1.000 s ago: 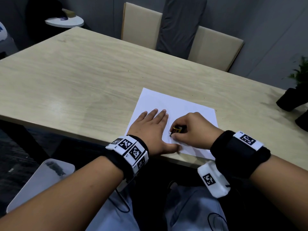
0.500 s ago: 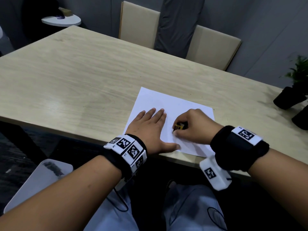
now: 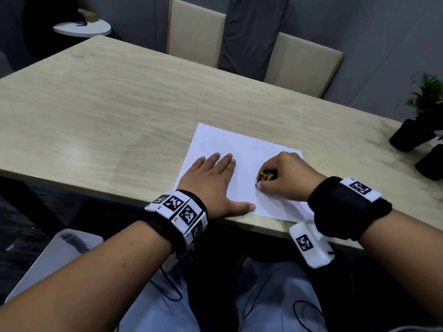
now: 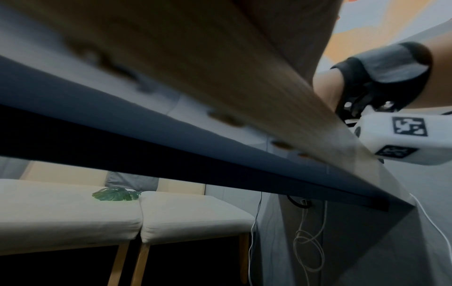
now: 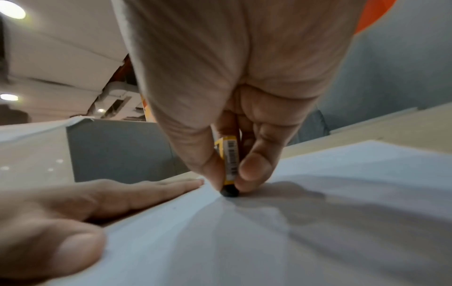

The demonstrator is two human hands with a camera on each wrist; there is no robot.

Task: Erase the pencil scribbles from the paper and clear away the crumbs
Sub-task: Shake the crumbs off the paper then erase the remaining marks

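Note:
A white sheet of paper [image 3: 242, 149] lies near the front edge of the wooden table [image 3: 107, 111]. My left hand [image 3: 213, 185] lies flat on the sheet's left part with straight fingers, thumb near the front edge. My right hand [image 3: 280, 178] pinches a black eraser in a yellow sleeve [image 3: 263, 176], its dark tip pressed on the paper. In the right wrist view the eraser [image 5: 229, 164] stands nearly upright between thumb and fingers, its tip touching the paper [image 5: 318, 212]; the left hand [image 5: 73, 209] lies beside it. No scribbles or crumbs show clearly.
Two beige chairs [image 3: 302, 65] with a grey cloth stand behind the table. Black plant pots [image 3: 410, 137] sit at the table's right end. A small white round table [image 3: 81, 28] stands at the far left. The left wrist view shows only the table's underside [image 4: 171, 77].
My right hand with the eraser has slid a little to the right and away from the left hand along the paper. The left hand stays flat in place.

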